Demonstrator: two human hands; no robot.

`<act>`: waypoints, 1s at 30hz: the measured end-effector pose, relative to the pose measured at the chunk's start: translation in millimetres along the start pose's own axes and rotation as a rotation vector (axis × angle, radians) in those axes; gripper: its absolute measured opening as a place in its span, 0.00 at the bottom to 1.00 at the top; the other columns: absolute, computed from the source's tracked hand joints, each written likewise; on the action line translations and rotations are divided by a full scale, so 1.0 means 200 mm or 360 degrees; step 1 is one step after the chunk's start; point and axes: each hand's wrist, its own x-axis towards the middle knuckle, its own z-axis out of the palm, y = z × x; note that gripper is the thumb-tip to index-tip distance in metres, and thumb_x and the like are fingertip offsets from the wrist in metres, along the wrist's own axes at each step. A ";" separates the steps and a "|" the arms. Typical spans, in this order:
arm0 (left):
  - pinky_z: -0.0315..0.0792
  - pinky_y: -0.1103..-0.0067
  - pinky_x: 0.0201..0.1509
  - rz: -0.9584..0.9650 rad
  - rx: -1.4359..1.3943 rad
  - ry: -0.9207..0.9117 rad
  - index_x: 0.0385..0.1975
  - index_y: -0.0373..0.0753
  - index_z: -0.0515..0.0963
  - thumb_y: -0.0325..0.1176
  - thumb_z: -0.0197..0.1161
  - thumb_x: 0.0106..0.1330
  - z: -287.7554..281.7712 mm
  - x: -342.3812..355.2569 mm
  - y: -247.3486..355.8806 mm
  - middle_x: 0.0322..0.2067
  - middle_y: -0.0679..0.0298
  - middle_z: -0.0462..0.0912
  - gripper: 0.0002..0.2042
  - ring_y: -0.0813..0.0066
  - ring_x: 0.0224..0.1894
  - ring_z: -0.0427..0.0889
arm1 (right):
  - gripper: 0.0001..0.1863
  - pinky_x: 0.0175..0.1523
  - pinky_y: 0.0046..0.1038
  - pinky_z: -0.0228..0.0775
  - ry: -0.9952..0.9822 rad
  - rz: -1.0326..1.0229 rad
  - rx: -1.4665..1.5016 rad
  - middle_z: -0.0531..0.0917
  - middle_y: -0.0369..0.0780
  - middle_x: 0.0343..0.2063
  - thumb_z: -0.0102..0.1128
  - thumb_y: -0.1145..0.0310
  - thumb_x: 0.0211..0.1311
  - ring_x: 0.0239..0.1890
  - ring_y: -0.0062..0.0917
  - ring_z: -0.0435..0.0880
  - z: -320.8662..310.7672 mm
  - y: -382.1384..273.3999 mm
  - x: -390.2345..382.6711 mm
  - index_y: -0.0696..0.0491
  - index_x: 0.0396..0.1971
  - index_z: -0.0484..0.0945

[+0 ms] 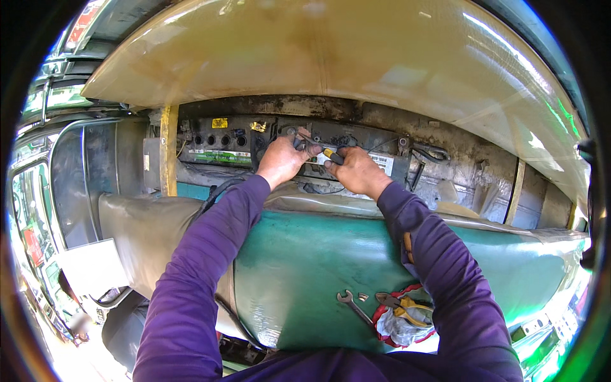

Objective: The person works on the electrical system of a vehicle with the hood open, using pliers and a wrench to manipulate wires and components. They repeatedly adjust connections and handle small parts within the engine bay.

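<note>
In the head view, a dark battery point(219, 141) with a row of round caps and another dark battery point(382, 164) sit in the recess under a raised panel. My left hand point(283, 160) is closed at a metal terminal fitting point(303, 135) on top, fingertips pinching around it; its exact shape is partly hidden. My right hand point(356, 170) grips a black-and-yellow tool handle point(334, 155), angled toward my left fingers; the tool's tip is too small to make out. A black cable point(216, 191) runs down beside my left wrist.
A raised tan panel point(324, 51) arches overhead. Below the recess lies a green padded seat point(299, 280) with an open-end wrench point(359, 305), pliers point(389, 299) and a crumpled rag point(398, 328). A wooden prop point(168, 153) stands at left, near a white board point(92, 267).
</note>
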 end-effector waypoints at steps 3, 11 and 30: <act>0.78 0.64 0.48 -0.0078 -0.0022 0.0054 0.47 0.42 0.82 0.63 0.70 0.59 0.00 0.01 0.04 0.38 0.50 0.88 0.29 0.48 0.45 0.86 | 0.25 0.45 0.39 0.74 -0.0039 0.0258 0.0333 0.85 0.50 0.27 0.63 0.55 0.68 0.34 0.39 0.84 0.03 0.00 0.01 0.67 0.43 0.82; 0.77 0.68 0.51 -0.0370 0.0154 0.0300 0.44 0.27 0.82 0.61 0.73 0.58 -0.02 0.00 0.11 0.38 0.43 0.87 0.35 0.51 0.43 0.87 | 0.23 0.41 0.35 0.73 -0.0078 0.0598 0.0876 0.84 0.44 0.30 0.65 0.56 0.68 0.32 0.31 0.81 0.00 -0.05 0.01 0.65 0.44 0.80; 0.74 0.71 0.50 -0.0035 -0.0107 0.0064 0.46 0.32 0.82 0.58 0.72 0.62 -0.04 0.01 0.04 0.37 0.53 0.88 0.30 0.64 0.41 0.84 | 0.25 0.51 0.44 0.75 0.0031 -0.0001 0.0039 0.84 0.60 0.33 0.59 0.54 0.69 0.42 0.54 0.84 -0.01 -0.02 0.00 0.67 0.40 0.81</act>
